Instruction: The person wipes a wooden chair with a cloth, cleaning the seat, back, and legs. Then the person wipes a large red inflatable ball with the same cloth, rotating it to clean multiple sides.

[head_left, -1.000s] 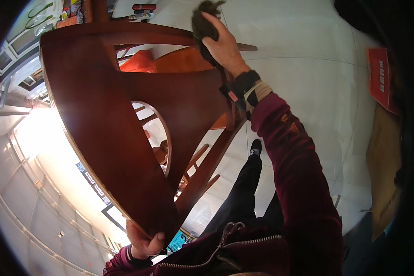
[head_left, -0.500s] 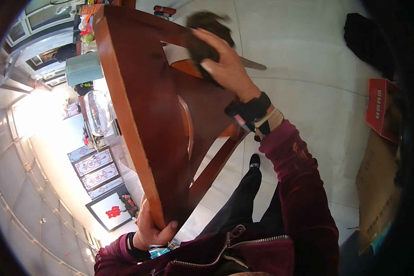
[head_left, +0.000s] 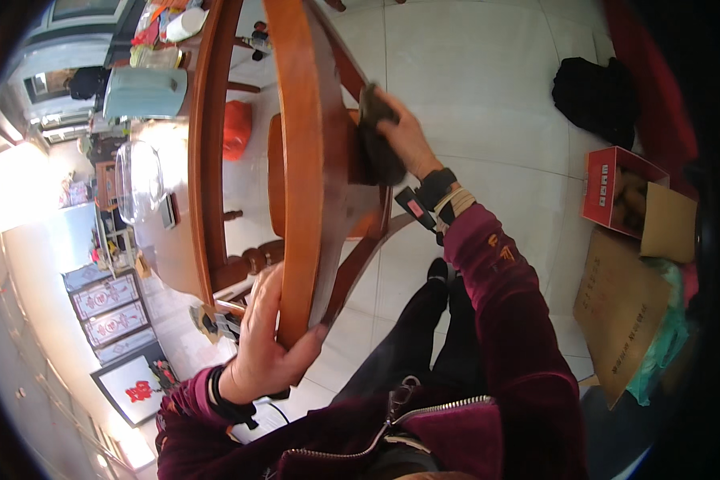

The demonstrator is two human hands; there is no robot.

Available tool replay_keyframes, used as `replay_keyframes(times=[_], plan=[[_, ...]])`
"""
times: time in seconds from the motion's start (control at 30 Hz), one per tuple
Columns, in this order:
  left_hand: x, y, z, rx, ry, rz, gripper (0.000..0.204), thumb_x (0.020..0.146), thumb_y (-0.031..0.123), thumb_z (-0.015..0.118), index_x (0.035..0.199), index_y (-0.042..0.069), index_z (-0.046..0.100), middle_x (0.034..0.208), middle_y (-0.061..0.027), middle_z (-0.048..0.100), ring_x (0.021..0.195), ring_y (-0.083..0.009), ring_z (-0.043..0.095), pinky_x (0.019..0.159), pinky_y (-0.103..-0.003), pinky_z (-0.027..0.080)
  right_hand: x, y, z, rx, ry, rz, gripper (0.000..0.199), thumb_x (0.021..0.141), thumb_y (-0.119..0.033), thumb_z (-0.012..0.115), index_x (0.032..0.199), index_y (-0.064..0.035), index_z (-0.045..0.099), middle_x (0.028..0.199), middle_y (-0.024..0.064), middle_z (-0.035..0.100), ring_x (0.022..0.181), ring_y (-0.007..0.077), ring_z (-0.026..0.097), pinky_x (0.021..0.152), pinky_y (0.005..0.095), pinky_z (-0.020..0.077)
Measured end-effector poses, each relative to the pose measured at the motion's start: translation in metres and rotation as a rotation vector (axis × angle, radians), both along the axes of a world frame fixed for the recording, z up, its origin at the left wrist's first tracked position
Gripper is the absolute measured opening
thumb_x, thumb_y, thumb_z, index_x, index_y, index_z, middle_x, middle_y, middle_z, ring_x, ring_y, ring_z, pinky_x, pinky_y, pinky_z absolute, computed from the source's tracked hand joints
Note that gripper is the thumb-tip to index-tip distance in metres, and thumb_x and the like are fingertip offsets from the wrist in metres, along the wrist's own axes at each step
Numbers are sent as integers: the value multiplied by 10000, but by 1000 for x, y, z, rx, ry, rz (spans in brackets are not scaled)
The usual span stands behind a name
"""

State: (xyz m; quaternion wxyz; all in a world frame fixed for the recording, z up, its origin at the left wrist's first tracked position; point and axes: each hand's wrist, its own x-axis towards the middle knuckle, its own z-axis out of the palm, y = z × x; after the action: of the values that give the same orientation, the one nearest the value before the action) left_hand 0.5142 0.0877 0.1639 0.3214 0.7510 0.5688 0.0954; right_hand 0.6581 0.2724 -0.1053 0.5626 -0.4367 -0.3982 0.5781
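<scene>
A reddish-brown wooden chair [head_left: 302, 176] is held up in front of me, its long front edge running nearly upright through the view. My left hand [head_left: 268, 344] grips the lower end of that edge, thumb on one side and fingers on the other. My right hand [head_left: 408, 136] holds a dark, bunched cloth [head_left: 380, 148] against the chair's far right side. Part of the cloth hides the wood beneath it. A dark strap with a small device sits on my right wrist.
Left of the chair stands a wooden table [head_left: 180, 264] with a clear dome cover [head_left: 140, 180] and a pale blue-green box [head_left: 146, 92]. A red bag [head_left: 237, 130] lies beyond. At right are a black bundle [head_left: 596, 96], a red box [head_left: 604, 188] and flattened cardboard [head_left: 620, 312].
The chair has turned so its edge stands more upright and its broad face shows less. My right hand and the cloth have moved lower along it. My left hand has risen slightly, still gripping.
</scene>
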Motion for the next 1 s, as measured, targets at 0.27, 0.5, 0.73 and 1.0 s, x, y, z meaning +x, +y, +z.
replay_keyframes(times=[0.27, 0.5, 0.73, 1.0], plan=[[5, -3, -1, 36, -26, 28, 701, 720, 50, 679, 1342, -69, 379, 1232, -238, 485, 1121, -376, 492, 985, -406, 385, 30, 25, 110, 583, 99, -141, 658, 810, 25, 501, 1444, -58, 348, 1428, 102, 415, 1353, 203, 362, 1100, 301, 298], [22, -6, 5, 97, 69, 105, 631, 757, 99, 641, 1319, -61, 401, 1215, -228, 497, 1110, -348, 504, 992, -382, 386, 3, -54, 34, 73, -99, 220, 639, 791, 22, 535, 1412, -19, 389, 1436, 116, 428, 1344, 216, 375, 1103, 288, 286], [6, -63, -2, 39, -40, 514, 624, 825, 167, 605, 1380, -24, 392, 1343, -127, 480, 1259, -236, 461, 1061, -356, 339, 41, -72, 21, 74, 220, 108, 634, 782, -3, 524, 1403, -13, 395, 1379, 163, 470, 1261, 244, 458, 1062, 313, 354], [-31, -149, -137, 346, -268, 714, 1208, 594, 762, 717, 1465, 58, 264, 1468, -122, 365, 1368, -294, 346, 1131, -492, 256, 51, 29, -30, 492, 262, 97, 647, 798, 59, 465, 1431, -31, 367, 1385, 129, 453, 1262, 211, 450, 1042, 308, 355]])
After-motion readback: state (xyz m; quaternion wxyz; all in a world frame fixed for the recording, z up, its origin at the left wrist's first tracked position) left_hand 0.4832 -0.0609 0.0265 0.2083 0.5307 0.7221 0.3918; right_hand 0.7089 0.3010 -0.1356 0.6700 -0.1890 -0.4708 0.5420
